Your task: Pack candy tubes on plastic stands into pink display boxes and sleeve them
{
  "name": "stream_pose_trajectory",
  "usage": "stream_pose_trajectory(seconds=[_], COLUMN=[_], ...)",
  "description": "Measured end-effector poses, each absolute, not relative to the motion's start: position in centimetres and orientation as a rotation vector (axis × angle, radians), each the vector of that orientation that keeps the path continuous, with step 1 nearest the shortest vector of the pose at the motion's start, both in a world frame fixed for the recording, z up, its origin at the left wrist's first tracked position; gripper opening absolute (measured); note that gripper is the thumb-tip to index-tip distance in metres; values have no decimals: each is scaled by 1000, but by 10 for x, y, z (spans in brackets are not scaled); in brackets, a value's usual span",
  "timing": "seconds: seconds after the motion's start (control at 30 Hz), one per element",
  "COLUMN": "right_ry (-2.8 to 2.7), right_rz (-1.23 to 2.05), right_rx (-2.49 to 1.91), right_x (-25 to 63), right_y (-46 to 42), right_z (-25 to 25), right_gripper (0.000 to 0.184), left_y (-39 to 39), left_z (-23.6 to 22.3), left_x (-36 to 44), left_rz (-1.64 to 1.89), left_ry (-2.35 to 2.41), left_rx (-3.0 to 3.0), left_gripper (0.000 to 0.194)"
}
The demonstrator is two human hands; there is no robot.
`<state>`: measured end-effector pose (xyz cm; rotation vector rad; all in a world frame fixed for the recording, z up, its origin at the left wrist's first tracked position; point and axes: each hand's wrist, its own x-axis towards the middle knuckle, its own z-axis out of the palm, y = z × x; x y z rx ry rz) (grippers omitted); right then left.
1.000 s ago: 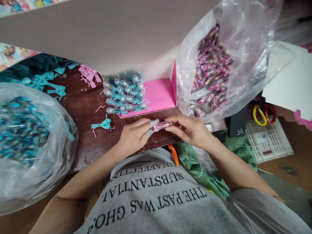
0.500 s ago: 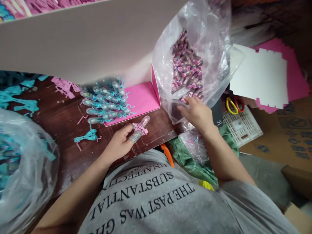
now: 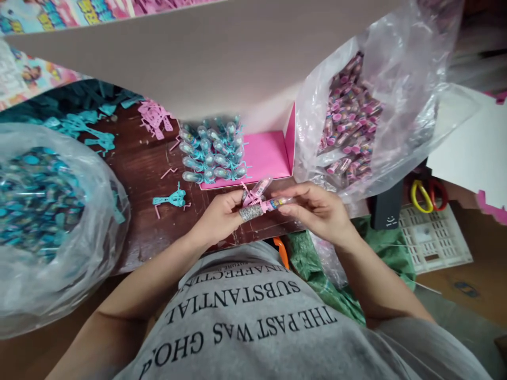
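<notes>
Tubes (image 3: 222, 159) are packed in L part of box (image 3: 271, 154), set on table (image 3: 137, 235) btwn L bag (image 3: 103, 258) & R bag (image 3: 407, 89).

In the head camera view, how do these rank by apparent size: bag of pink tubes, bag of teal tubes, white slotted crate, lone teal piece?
1. Bag of pink tubes and bag of teal tubes: too close to rank, the latter cut off by the frame
2. White slotted crate, partly covered
3. Lone teal piece
</notes>
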<state>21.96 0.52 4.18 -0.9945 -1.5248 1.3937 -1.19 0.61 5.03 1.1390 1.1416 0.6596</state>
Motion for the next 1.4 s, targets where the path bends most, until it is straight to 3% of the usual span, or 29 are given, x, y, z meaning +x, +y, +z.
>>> stream_pose_trajectory(seconds=[0.2, 0.47, 0.63, 0.73, 0.83, 0.93, 1.0, 1.17, 1.3, 1.4], right_ry=[-1215, -1115, -1206, -1487, -1895, -2203, -2264, -2238, -2383, -2325], right_rz=[1461, 1697, 1807, 1607, 1171, 891, 854, 904, 1033, 938], right_rx=[-1010, -1166, -1218, -1120, -1014, -895, -877, -946, -636, -578], right_x=[202, 195, 199, 214, 228, 233, 232, 226, 224, 229], right_y=[-4, -2, 1, 9, 20, 28, 33, 49, 67, 86], right_z=[33, 33, 34, 42, 55, 65, 70, 81, 90, 97], right_gripper=[24, 33, 42, 38, 49, 29, 23, 56, 31, 26], left_y=[2, 1, 2, 6, 10, 13, 15, 17, 29, 58], left_z=[40, 32, 33, 44, 59, 72, 78, 88, 97, 100], left_x=[-21, -44, -44, -43, -41, -39, -36, -31, -33, -44], left_rz=[747, 741, 739, 694, 569, 433, 439, 513, 416, 559], left_ry=[1191, 1223, 1169, 1139, 1083, 1060, 1049, 1064, 1013, 1121], left_rx=[1397, 2267, 2080, 1629, 1202, 964, 940, 1008, 1142, 1637], left_gripper=[27, 16, 17, 19, 23, 44, 52, 55, 45, 41])
